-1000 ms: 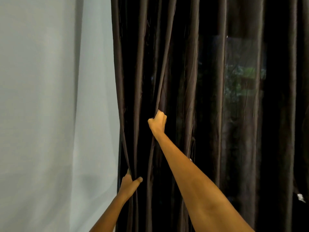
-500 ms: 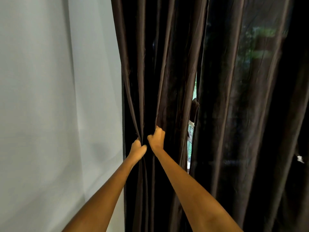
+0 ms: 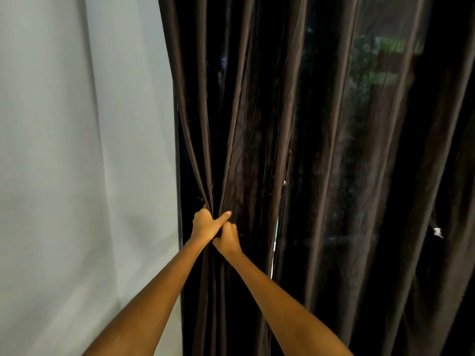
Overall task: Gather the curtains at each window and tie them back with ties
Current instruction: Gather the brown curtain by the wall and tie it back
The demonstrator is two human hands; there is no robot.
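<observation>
I see both bare forearms reaching up to one spot on the dark brown, glossy pleated fabric curtain (image 3: 257,124). Left hand (image 3: 205,223) has its fingers wrapped round a bunch of folds near the curtain's left edge, thumb stuck out over the right hand. Right hand (image 3: 227,238) sits just below and right of it, touching it, fingers curled into the same gathered folds. So both grips are clamped on cloth, not spread.

Above the grip the pleats fan out upward and to the right. Below it they hang in a tight narrow bundle between my two arms. Right of the grip a thin bright slit (image 3: 276,237) shows between panels; further right more dark panels hang loose, with faint green blur showing through up high.

Left of the grip is the plain pale grey wall (image 3: 77,150), curtain edge just beside it. A small white fleck (image 3: 437,232) far right on the cloth, can't tell what it is.
</observation>
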